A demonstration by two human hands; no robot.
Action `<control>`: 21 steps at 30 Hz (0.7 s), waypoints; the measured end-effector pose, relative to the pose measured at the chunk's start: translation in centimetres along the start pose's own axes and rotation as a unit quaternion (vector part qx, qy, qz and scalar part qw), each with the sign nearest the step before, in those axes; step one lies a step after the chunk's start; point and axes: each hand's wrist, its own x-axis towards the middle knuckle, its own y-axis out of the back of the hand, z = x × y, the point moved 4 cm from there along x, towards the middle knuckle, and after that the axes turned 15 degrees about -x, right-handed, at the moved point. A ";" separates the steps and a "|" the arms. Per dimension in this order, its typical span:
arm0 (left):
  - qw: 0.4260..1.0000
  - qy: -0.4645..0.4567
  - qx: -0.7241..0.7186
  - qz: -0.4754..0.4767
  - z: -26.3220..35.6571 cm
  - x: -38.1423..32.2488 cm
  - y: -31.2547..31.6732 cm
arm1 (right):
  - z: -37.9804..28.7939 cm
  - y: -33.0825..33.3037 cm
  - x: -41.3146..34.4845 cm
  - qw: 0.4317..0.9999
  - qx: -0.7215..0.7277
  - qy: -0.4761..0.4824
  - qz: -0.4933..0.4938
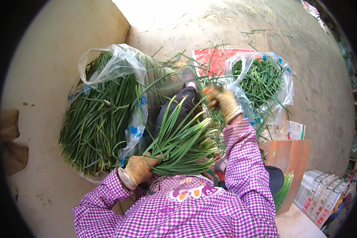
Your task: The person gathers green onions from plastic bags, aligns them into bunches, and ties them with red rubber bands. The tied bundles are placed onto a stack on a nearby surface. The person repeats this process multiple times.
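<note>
My left hand (140, 169), in a stained work glove, grips a bunch of garlic chives (183, 145) across my lap. The pale stem ends of the bunch fan out to the right. Over the loose leaves between my legs is my gloved right hand (223, 101), its fingers curled and blurred. Something orange shows at its fingertips; whether it holds anything I cannot tell. To the left, a clear plastic bag (119, 70) lies around a big pile of long chives (104, 128). At the right, another plastic bag (288, 89) contains short, tangled chive leaves (257, 78).
A red sheet (209, 59) strewn with leaves lies ahead on the concrete floor (321, 98). By my right side stands a wooden board (288, 166), with more chives (284, 190) next to it. White printed bags (321, 196) sit beyond. A pale wall (86, 20) rises at the left.
</note>
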 end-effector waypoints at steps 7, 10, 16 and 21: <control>0.999 0.008 0.046 -0.022 0.5 0.3 0.4 | -5.2 -6.2 -3.0 0.824 -0.459 0.324 -0.069; 0.997 0.068 0.024 -0.020 0.8 0.1 0.7 | -3.4 -9.4 -1.8 0.810 -0.510 0.272 -0.097; 0.996 0.091 0.024 -0.008 0.5 -0.5 0.2 | -2.2 -6.1 -1.0 0.965 -0.170 0.177 -0.092; 0.997 0.024 -0.060 0.052 -0.5 -1.0 -0.6 | -2.9 2.8 -4.5 0.984 -0.004 0.024 0.175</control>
